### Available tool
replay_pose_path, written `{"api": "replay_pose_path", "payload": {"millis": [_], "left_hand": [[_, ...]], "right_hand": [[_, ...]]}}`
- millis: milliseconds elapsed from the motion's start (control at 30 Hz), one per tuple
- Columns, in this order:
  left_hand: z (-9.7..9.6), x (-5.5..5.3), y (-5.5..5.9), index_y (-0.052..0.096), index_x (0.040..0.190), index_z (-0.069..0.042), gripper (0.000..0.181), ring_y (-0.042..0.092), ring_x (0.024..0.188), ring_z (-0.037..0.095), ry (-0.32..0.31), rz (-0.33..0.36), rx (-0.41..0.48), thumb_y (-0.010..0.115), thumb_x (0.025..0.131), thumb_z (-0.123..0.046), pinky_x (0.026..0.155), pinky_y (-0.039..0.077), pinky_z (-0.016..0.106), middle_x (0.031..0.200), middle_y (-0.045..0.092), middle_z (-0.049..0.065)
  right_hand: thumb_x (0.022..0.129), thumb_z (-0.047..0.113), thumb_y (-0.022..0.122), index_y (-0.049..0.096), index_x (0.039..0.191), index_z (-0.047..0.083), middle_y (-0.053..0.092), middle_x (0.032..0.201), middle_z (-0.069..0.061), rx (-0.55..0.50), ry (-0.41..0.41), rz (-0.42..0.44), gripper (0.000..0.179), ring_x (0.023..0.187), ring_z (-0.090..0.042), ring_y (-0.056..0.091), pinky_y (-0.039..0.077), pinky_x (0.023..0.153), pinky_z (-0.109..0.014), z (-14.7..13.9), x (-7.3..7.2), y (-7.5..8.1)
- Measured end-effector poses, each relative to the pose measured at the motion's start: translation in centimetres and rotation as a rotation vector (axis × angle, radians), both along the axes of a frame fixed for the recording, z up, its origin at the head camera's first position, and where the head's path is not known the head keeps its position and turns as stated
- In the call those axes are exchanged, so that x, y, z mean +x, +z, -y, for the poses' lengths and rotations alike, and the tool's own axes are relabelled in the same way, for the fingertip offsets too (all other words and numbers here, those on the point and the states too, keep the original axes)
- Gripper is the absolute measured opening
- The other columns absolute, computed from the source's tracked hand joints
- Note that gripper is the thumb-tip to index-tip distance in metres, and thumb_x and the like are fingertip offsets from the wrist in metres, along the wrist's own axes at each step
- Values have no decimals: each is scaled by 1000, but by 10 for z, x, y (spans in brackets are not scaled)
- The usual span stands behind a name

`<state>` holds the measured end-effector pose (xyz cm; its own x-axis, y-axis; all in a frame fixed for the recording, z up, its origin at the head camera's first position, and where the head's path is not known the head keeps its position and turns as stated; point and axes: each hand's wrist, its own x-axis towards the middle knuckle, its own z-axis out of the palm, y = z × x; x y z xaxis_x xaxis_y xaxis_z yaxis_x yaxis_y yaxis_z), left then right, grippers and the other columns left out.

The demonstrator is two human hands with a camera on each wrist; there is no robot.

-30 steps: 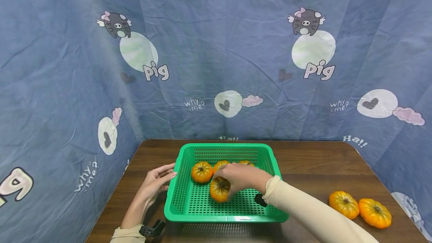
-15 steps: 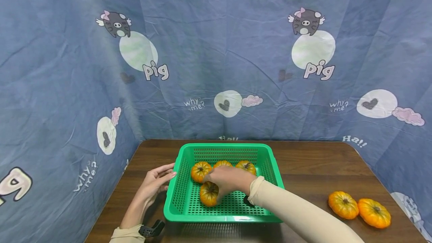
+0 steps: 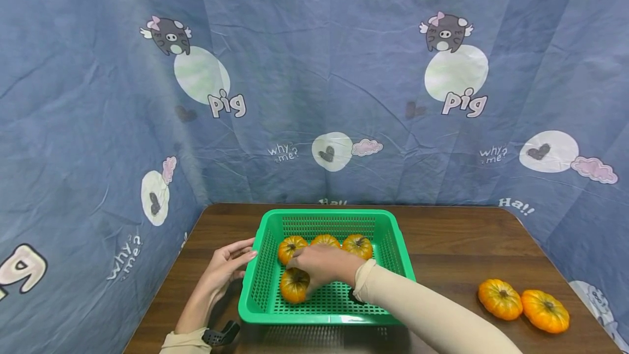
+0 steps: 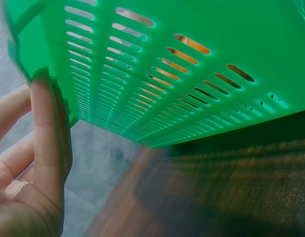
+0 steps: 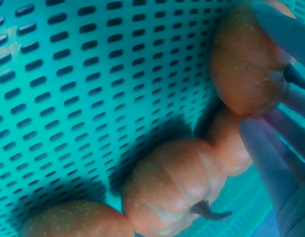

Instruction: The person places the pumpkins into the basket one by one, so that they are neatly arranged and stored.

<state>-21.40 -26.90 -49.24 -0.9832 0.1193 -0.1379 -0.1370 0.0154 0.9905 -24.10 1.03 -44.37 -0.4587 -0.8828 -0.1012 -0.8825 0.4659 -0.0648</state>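
Inside a green plastic basket (image 3: 324,318), my right hand (image 3: 326,264) grips a small orange pumpkin (image 3: 293,287) from above, low at the front left. The right wrist view shows thumb and fingers around that pumpkin (image 5: 248,59), near its dark stem. Behind it sit a left pumpkin (image 3: 291,248), a middle pumpkin (image 3: 326,240) partly covered by my hand, and a right pumpkin (image 3: 357,246). My left hand (image 3: 227,266) is at the basket's left rim, its fairly straight fingers touching the side, as the left wrist view also shows.
Two more orange pumpkins, one at left (image 3: 500,299) and one at right (image 3: 545,311), lie side by side on the wooden table (image 3: 457,245) to the right. A blue patterned cloth (image 3: 383,102) hangs behind and around the table.
My right hand has moved left and slightly toward me inside the basket with the pumpkin, uncovering the back right pumpkin. The left hand and the basket stay in place.
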Motion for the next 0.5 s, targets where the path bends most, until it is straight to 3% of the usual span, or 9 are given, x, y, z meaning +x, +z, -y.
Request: {"api": "replay_pose_path", "payload": {"millis": [133,500], "left_hand": [[0,0,0,49,151,1,58,72,89,8,0,-1,-5,70,100,-17,72,64,28,106,72,-7],[0,0,0,49,151,2,58,72,88,8,2,-1,3,70,100,-16,72,64,28,105,72,-6]], "right_hand": [[76,47,91,69,131,23,67,130,6,0,12,-24,64,100,-4,67,59,84,-20,3,-1,-2],[79,45,90,70,128,21,65,115,8,-6,38,-46,59,88,0,61,55,77,-13,9,1,0]]}}
